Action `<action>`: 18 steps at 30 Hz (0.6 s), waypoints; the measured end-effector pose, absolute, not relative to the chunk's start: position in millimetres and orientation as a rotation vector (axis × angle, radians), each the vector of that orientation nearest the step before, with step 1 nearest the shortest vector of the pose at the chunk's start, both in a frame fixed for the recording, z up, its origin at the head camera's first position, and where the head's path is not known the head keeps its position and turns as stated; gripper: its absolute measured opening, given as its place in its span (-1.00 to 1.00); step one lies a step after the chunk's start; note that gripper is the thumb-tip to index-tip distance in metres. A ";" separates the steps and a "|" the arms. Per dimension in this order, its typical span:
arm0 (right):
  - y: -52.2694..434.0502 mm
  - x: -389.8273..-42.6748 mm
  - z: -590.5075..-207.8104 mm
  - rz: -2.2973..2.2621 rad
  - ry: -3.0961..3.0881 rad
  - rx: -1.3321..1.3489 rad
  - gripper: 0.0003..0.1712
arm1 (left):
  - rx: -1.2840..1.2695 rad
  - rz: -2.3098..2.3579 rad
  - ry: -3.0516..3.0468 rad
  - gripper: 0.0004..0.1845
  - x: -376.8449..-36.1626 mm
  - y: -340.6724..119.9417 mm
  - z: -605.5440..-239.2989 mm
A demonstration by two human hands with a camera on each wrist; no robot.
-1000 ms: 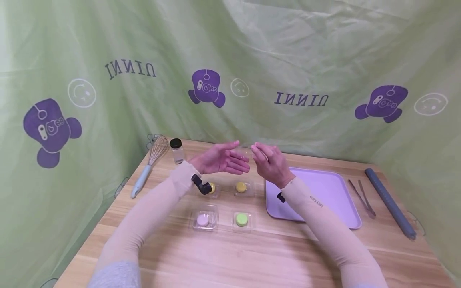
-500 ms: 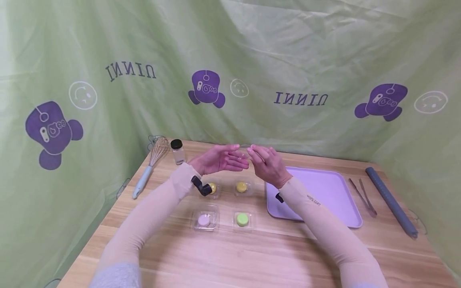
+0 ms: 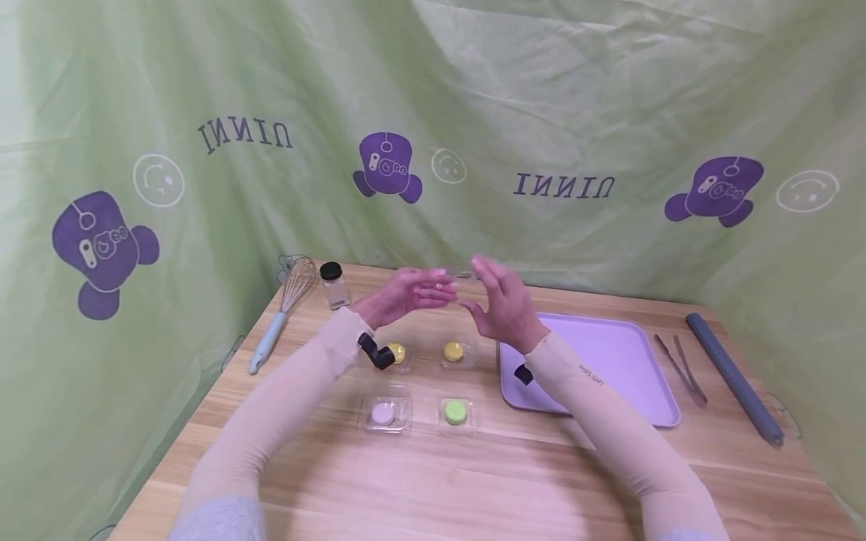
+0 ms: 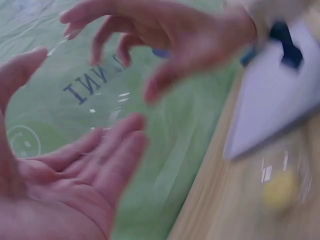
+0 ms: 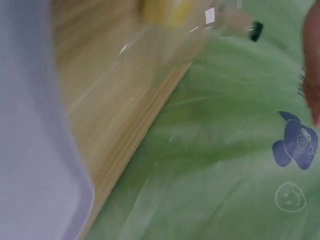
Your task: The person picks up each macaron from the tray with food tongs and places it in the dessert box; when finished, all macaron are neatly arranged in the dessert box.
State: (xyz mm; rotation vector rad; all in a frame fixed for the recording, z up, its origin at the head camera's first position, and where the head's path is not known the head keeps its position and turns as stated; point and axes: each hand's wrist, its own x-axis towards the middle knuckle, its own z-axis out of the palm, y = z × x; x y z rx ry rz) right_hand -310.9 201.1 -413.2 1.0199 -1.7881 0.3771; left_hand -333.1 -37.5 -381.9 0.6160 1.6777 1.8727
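My left hand is raised over the back of the table, palm inward. Between its thumb and fingers it holds a clear plastic container, visible mostly by its glints. Facing it, my right hand has its fingers and thumb spread, close to the container's other side. Below the hands, yellow macarons sit in clear plastic boxes. Nearer the front, a lilac macaron and a green macaron rest in boxes of their own.
A lilac tray lies under my right forearm, with tongs and a blue-grey rolling pin farther right. At the back left are a whisk and a black-lidded jar. A green curtain hangs behind.
My right hand's fingers, bunched at the clear container half a second ago, have spread apart. The left fingers have tilted a little and drawn slightly left. Things on the table stay put.
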 end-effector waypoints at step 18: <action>222.3 -261.5 -382.8 1.659 -2.383 0.959 0.22 | 1.133 1.454 2.601 -0.08 -292.3 -46.5 -377.3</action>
